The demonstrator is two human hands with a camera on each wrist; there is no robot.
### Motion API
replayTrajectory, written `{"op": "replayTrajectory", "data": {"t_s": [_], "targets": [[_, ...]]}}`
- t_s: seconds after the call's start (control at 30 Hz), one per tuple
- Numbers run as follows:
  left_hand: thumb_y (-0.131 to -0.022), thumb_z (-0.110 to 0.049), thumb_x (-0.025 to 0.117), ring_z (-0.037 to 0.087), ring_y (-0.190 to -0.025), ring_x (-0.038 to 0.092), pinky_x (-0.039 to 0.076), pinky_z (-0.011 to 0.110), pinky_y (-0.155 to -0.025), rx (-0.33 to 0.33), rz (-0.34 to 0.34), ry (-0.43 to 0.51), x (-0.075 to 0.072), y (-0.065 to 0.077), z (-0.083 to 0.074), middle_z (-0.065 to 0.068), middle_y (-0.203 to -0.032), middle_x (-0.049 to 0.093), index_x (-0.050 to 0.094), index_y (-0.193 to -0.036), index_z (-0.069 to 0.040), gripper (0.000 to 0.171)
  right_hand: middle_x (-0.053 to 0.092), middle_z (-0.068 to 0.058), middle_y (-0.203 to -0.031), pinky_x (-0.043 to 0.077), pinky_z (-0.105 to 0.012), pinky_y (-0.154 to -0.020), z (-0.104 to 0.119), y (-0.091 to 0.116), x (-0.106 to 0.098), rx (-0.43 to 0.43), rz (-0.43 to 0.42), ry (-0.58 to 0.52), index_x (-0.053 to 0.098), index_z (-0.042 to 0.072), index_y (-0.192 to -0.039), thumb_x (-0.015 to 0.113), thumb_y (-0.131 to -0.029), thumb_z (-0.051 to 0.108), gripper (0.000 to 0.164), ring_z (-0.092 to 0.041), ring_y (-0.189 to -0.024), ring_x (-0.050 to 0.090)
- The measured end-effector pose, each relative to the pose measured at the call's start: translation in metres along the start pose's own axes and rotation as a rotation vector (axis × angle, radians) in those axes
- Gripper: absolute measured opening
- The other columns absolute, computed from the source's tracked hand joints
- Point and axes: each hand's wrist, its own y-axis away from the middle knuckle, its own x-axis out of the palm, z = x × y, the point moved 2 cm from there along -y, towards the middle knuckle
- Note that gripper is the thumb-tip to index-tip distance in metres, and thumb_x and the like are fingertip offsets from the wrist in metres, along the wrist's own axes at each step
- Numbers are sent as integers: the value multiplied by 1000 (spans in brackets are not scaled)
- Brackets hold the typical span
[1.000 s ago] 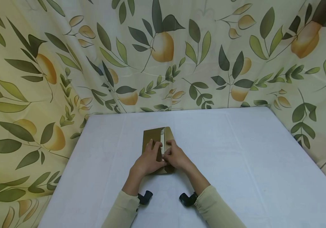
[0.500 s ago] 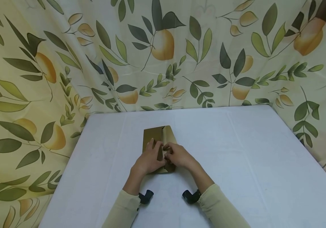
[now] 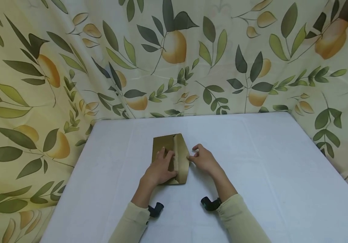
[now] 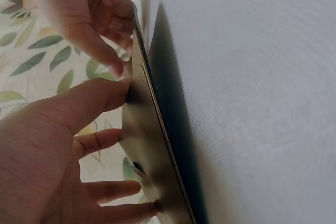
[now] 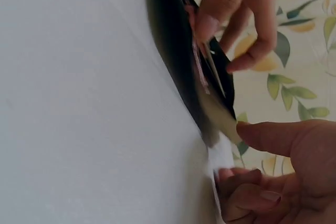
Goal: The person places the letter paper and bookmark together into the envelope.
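A gold envelope (image 3: 161, 141) lies on the table with its pointed flap (image 3: 183, 162) spread to the right. My left hand (image 3: 161, 168) rests on the body beside the opening, its fingers spread; the left wrist view also shows these fingers touching the envelope (image 4: 147, 114). At the flap's tip, my right hand (image 3: 205, 160) pinches the edge between thumb and curled fingers. In the right wrist view the thumb of the right hand (image 5: 310, 150) meets the flap (image 5: 226, 121). A thin pinkish strip (image 5: 199, 61) shows in the dark opening; its kind is unclear.
A white cloth covers the table (image 3: 252, 168). Behind it and along both sides hangs a curtain (image 3: 174, 81) printed with fruit and leaves. Black wrist cameras stick out at the left cuff (image 3: 156, 210) and right cuff (image 3: 211, 204).
My right hand has moved from the envelope's opening rightward to the flap's tip. The white strip seen along the opening earlier no longer shows there. The left hand stays in place.
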Motion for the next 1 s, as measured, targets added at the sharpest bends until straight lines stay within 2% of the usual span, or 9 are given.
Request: {"op": "replayTrajectory", "data": {"t_s": [0.13, 0.27, 0.4, 0.53, 0.77, 0.93, 1.0], "targets": [[-86, -36, 66, 42, -137, 19, 40, 59, -90, 20, -21, -9, 3, -2, -2, 18, -153, 18, 45, -137, -20, 58, 61, -8, -94, 44, -38, -71, -7, -3, -6, 26, 10, 30, 57, 6, -114, 62, -91, 29, 32, -23, -83, 55], [-88, -36, 63, 41, -137, 19, 37, 61, -91, 1, -24, -11, 2, -1, -3, 17, -153, 21, 50, -136, -20, 53, 61, -7, -93, 45, -37, -71, -8, -4, -7, 10, 38, 40, 61, 7, -110, 59, -93, 25, 24, -22, -83, 55], [-91, -34, 61, 38, -136, 24, 40, 56, -92, -5, -24, 35, -3, 0, -1, 16, -153, 21, 51, -137, -20, 49, 60, -5, -88, 44, -36, -70, -2, -4, -7, -13, 68, 23, 63, 7, -110, 58, -93, 19, 22, -20, -78, 55], [-93, -33, 58, 34, -134, 31, 42, 53, -89, -14, -22, 63, -6, 0, 3, 15, -153, 19, 49, -139, -22, 48, 61, -7, -81, 42, -34, -66, 1, -4, -5, -12, 105, -25, 61, 5, -112, 58, -93, 17, 23, -20, -71, 55], [-92, -35, 57, 36, -129, 38, 37, 64, -87, -58, -55, 60, -10, 3, 11, 15, -151, 27, 51, -136, -23, 47, 65, -7, -82, 42, -32, -66, -3, -7, -1, -4, 148, -127, 62, 7, -114, 57, -94, 14, 22, -22, -68, 59], [-92, -32, 57, 37, -128, 39, 38, 63, -88, -51, -67, 42, -11, 3, 15, 17, -147, 34, 55, -133, -22, 42, 65, -10, -83, 44, -31, -59, -6, -4, -2, 20, 158, -227, 62, 5, -114, 56, -94, 9, 21, -23, -68, 61], [-92, -30, 58, 37, -129, 39, 38, 61, -90, -39, -72, 40, -11, 2, 15, 19, -146, 35, 57, -131, -20, 41, 65, -11, -85, 45, -30, -56, -5, -4, -2, 2, 152, -261, 62, 5, -114, 55, -94, 7, 21, -23, -69, 61]]}}
